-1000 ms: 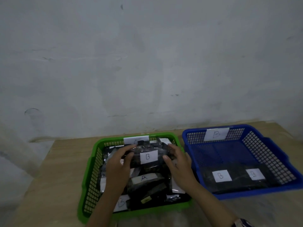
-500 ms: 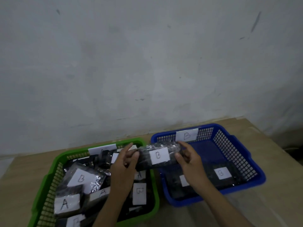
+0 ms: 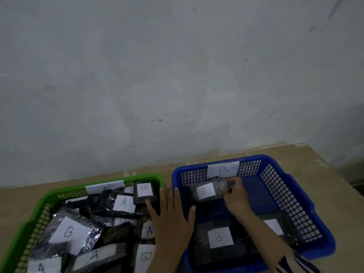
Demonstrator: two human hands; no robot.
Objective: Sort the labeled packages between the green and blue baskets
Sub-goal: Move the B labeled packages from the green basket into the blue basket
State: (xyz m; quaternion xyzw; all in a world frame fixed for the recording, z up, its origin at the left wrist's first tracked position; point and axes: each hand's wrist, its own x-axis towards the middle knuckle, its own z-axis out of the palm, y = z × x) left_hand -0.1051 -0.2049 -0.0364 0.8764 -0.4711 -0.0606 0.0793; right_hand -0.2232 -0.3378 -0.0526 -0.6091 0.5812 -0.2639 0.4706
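B package going down at the back of the blue basket

Head view: the right hand (image 3: 234, 196) pinches the right end of the B package (image 3: 206, 191), whose long axis runs left-right inside the blue basket (image 3: 323, 229), near its far wall. The left hand (image 3: 171, 219), fingers straight and spread, hovers over the rims between the blue and green basket (image 3: 23, 231).

Green basket (image 3: 65, 191) cut off at bottom-left edge; its tag letter hidden behind packages (image 3: 102, 205); striped sleeve (image 3: 297, 263) cropped.
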